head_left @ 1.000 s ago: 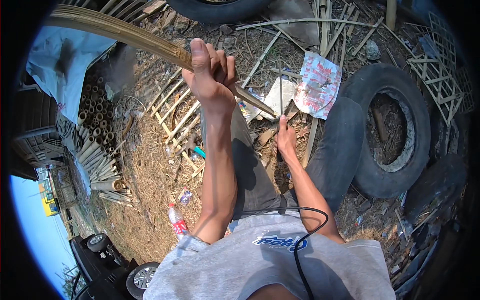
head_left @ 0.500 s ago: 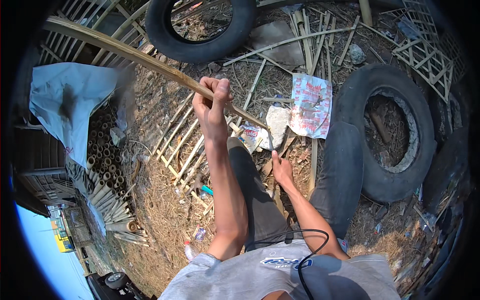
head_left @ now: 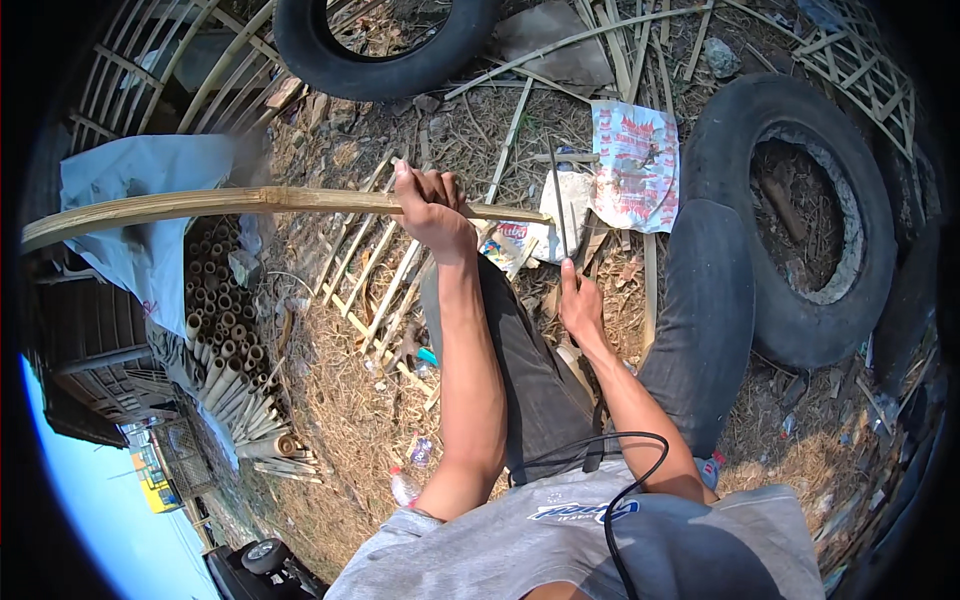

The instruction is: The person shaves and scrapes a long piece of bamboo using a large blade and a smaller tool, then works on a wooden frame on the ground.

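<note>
A long split bamboo strip (head_left: 310, 199) runs almost level from the far left edge to a white stone (head_left: 572, 192) between my knees. My left hand (head_left: 436, 210) is closed round the strip near its right end. The handle of a long, narrow knife (head_left: 560, 205) is in my right hand (head_left: 581, 308), its fingers wrapped tight. The dark blade points away from me over the stone, just right of the strip's tip. A gap shows between blade and tip, though I cannot tell their heights. Most of the handle is hidden by my fingers.
Old tyres lie ahead (head_left: 385, 72) and at right (head_left: 715, 150). A printed sack (head_left: 637, 165) is beyond the stone. Bamboo lattice (head_left: 375, 290) lies beside my left leg. Bamboo tubes (head_left: 235, 345) are stacked at left under a pale sheet (head_left: 130, 185). A cable (head_left: 655, 440) crosses my lap.
The bamboo strip's long left part has swung down toward me, from slanting to nearly level. My left hand has turned with it. The knife blade, formerly against the strip's tip, now extends beyond it.
</note>
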